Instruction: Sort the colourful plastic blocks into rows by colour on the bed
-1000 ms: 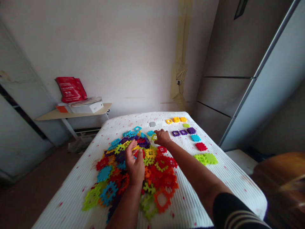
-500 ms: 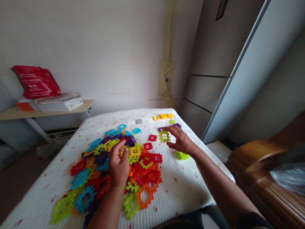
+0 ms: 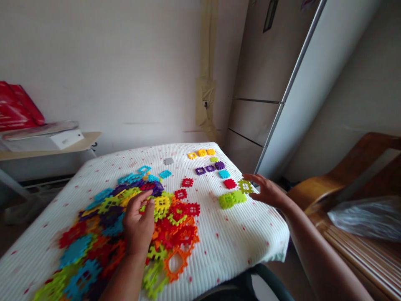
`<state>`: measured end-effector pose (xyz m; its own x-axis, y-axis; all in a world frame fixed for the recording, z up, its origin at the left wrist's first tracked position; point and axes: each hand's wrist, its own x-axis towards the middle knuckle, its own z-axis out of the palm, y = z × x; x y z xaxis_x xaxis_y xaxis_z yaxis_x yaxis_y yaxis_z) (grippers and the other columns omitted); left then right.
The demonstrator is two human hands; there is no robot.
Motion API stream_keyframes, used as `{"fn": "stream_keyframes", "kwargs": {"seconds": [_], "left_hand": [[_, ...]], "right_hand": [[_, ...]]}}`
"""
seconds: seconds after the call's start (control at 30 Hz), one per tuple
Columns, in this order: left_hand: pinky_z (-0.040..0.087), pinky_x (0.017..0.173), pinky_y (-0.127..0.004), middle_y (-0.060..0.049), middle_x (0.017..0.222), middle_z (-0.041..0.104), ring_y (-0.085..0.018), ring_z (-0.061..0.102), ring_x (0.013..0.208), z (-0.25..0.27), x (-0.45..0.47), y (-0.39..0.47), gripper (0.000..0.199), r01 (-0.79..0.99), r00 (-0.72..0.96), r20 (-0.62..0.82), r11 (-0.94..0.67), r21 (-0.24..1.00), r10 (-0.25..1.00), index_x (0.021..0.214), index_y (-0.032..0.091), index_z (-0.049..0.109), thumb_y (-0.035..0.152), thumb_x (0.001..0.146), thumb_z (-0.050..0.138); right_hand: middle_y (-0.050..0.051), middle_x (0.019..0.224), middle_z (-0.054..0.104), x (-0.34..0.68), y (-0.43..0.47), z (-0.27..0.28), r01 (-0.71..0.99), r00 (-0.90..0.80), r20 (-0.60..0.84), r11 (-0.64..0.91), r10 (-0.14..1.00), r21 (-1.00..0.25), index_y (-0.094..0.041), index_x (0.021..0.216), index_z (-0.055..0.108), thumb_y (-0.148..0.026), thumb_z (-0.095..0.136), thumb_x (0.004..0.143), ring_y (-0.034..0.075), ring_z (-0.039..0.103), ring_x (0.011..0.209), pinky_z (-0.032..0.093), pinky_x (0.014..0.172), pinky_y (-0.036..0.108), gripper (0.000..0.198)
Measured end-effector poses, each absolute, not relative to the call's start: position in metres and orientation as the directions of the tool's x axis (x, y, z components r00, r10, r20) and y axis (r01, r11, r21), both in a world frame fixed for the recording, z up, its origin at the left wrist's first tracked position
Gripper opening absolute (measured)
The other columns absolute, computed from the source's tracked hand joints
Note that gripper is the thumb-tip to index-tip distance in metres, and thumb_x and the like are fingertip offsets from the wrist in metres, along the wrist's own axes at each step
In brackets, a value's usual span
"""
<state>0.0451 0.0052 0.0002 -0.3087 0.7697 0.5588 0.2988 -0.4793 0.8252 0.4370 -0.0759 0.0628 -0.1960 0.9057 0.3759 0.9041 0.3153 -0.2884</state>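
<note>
In the head view my right hand [image 3: 265, 190] grips a yellow-green toothed plastic building piece [image 3: 245, 187] with a window pattern, held up by thumb and fingers at the cloth's right edge. My left hand [image 3: 139, 221] hovers over a mixed pile of toothed building pieces [image 3: 163, 203], thumb and fingers apart, with nothing seen between them. Left of my right hand lie a red piece [image 3: 229, 184], a blue piece [image 3: 224, 174] and a cluster of bright green pieces [image 3: 232, 199].
Yellow pieces [image 3: 202, 153], purple pieces [image 3: 210, 168] and a grey piece [image 3: 168, 161] lie farther back on the white ribbed cloth [image 3: 219, 242]. A fridge [image 3: 255, 83] stands behind, a wooden chair [image 3: 313, 184] at right, a side table [image 3: 89, 140] at left.
My right hand has moved right with the green piece, uncovering the red and blue pieces. The camera view has turned somewhat right. My left hand stays over the pile.
</note>
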Motion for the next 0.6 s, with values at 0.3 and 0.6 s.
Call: {"fn": "stream_keyframes", "kwargs": {"seconds": [0.3, 0.6], "left_hand": [[0.046, 0.088, -0.037, -0.006, 0.101, 0.064, -0.02, 0.058, 0.094, -0.001, 0.043, 0.007, 0.029, 0.303, -0.307, 0.539, -0.456, 0.837, 0.784, 0.099, 0.019, 0.064, 0.032, 0.074, 0.057], [0.046, 0.087, -0.036, -0.006, 0.1, 0.064, -0.02, 0.058, 0.092, -0.001, 0.043, 0.007, 0.029, 0.293, -0.298, 0.554, -0.478, 0.828, 0.777, 0.099, 0.019, 0.063, 0.032, 0.074, 0.057]], "right_hand": [[0.008, 0.121, 0.058, 0.402, -0.061, 0.038, 0.828, -0.34, 0.293, 0.432, 0.894, -0.357, -0.023, 0.126, 0.049, -0.01, 0.06, 0.062, 0.022, 0.053, 0.11, 0.042, 0.096, 0.039, 0.065], [0.008, 0.124, 0.056, 0.399, -0.055, 0.026, 0.865, -0.321, 0.197, 0.372, 0.926, -0.337, -0.023, 0.128, 0.048, -0.011, 0.061, 0.061, 0.022, 0.053, 0.111, 0.042, 0.096, 0.039, 0.069]]}}
